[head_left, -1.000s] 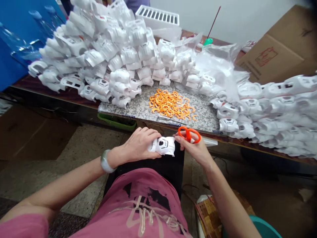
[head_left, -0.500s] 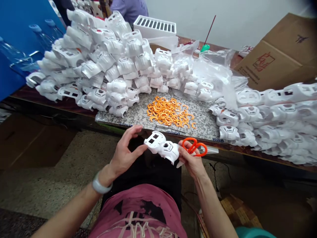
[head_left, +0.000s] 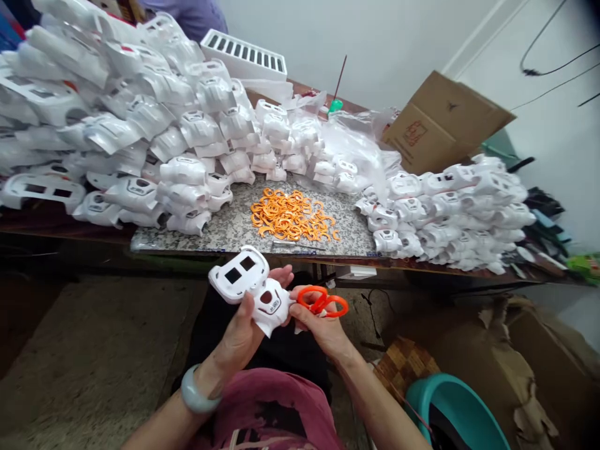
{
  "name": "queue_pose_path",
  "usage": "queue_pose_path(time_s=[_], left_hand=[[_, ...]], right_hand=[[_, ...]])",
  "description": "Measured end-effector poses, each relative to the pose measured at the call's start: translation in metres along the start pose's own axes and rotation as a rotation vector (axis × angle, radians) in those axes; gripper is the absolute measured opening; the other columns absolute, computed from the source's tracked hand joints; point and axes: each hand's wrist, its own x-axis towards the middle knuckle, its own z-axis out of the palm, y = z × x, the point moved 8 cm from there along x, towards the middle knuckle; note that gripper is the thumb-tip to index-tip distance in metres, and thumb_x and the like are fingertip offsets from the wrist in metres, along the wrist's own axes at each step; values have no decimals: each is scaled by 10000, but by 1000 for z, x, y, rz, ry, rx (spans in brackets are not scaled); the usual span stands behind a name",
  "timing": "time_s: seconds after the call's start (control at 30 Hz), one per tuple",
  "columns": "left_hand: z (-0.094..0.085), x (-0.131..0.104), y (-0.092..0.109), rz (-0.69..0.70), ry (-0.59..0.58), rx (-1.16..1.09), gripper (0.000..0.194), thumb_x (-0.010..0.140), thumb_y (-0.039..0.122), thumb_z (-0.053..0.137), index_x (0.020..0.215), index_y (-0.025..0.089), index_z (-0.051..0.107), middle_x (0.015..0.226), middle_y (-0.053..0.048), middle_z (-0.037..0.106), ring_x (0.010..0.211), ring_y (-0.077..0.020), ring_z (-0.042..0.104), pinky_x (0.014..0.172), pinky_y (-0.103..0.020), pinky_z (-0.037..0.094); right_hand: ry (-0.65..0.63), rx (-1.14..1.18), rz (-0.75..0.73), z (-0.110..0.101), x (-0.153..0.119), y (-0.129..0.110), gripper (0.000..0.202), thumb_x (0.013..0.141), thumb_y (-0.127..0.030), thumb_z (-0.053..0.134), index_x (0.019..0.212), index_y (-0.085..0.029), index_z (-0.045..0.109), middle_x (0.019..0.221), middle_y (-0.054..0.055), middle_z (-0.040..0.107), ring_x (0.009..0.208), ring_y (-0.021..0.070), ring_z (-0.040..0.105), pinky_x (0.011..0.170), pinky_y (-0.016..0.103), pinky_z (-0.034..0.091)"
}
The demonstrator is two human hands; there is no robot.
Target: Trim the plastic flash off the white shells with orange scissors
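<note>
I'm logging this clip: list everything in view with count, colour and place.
table: one, dark brown, ahead
stone slab: one, speckled grey, on table
clips: many, orange, heaped on slab
metal tool: one, grey, slab's near edge
shells: many, white, piled around clips
plastic sheeting: uncounted, clear, back centre
slotted box: one, white, back
cardboard box: one, brown, back right
basin: one, teal, lower right
casing: one, two-part, white, front centre
scissors: one pair, orange handles, front centre
another person's clothing: purple, back left
bracelet: one, pale, left wrist
shirt: one, pink, bottom
left hand: one, holding casing
right hand: one, holding scissors
Small clutter, far right: too unclear to count.
</note>
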Motion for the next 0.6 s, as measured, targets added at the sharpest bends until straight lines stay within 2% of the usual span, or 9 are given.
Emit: queue_pose_path(time_s=[0.07, 0.17, 0.23, 0.33, 0.47, 0.6], left_hand=[[-5, 1, 11, 5, 55, -8, 509, 735, 558, 657, 1117, 220, 649, 1265, -75, 598, 1219, -294, 497, 1076, -421, 346], [-23, -5, 24, -9, 124, 15, 499, 695, 506, 718, 1094, 212, 660, 1073, -64, 679, 981, -280, 635, 964, -458, 459], [-36, -12, 25, -58, 145, 64, 535, 673, 477, 745, 1125, 205, 651, 1023, -65, 680, 874, -260, 652, 854, -434, 525], [-55, -25, 18, -142, 174, 126, 516, 707, 431, 730, 1163, 207, 636, 1044, -78, 664, 818, -224, 635, 717, -339, 549], [-71, -37, 7, -196, 191, 170, 444, 804, 413, 633, 1192, 199, 618, 1041, -89, 650, 785, -193, 600, 649, -287, 515], [-71, -38, 1, -215, 147, 159, 486, 821, 414, 600, 1248, 183, 574, 1019, -94, 640, 785, -201, 585, 637, -295, 495]], right_hand=[[46, -234, -67, -13, 2, -16, 252, 792, -443, 615, 1000, -310, 666, 736, -19, 649, 649, 169, 618, 596, 284, 483], [259, -459, -179, -64, 18, -43, 275, 800, -450, 591, 921, -226, 695, 743, 6, 666, 626, 159, 602, 642, 290, 485], [436, -576, -261, -105, 33, -60, 313, 769, -459, 609, 881, -180, 696, 798, 38, 685, 696, 177, 611, 681, 298, 477], [516, -777, -292, -141, 62, -73, 325, 749, -436, 610, 879, -150, 695, 844, 73, 702, 774, 197, 627, 745, 309, 461], [436, -992, -244, -147, 95, -74, 270, 750, -391, 574, 817, -156, 689, 770, 66, 696, 676, 174, 602, 654, 273, 431], [404, -1062, -247, -145, 115, -75, 237, 756, -348, 527, 774, -163, 674, 722, 52, 666, 632, 154, 545, 633, 261, 385]])
